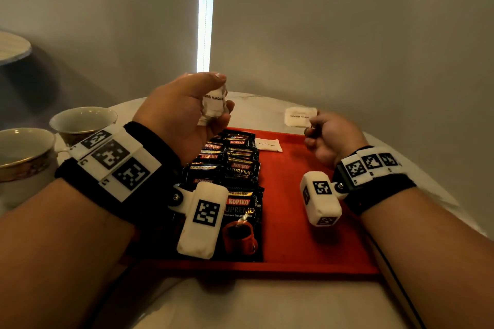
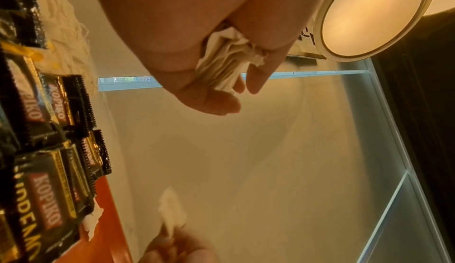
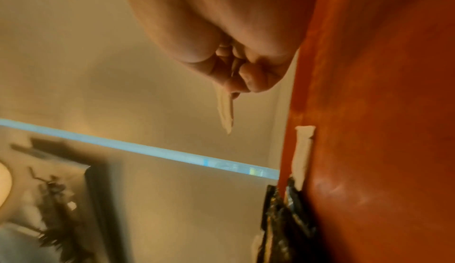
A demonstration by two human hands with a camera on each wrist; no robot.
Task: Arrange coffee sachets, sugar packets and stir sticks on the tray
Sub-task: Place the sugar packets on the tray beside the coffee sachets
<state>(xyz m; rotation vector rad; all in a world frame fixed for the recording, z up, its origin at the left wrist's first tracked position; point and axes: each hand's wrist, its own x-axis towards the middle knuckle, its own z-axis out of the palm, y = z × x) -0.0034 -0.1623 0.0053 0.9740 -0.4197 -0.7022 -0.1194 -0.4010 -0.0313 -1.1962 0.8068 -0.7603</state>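
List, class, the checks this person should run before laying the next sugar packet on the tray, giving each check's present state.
1. Right hand pinches one sugar packet: ok.
2. Left hand grips the spare bunch of packets: ok.
3. Bare red tray space beside the placed packet: ok.
4. Coffee sachets already laid in rows: ok.
5. Stir sticks within reach: cannot tell.
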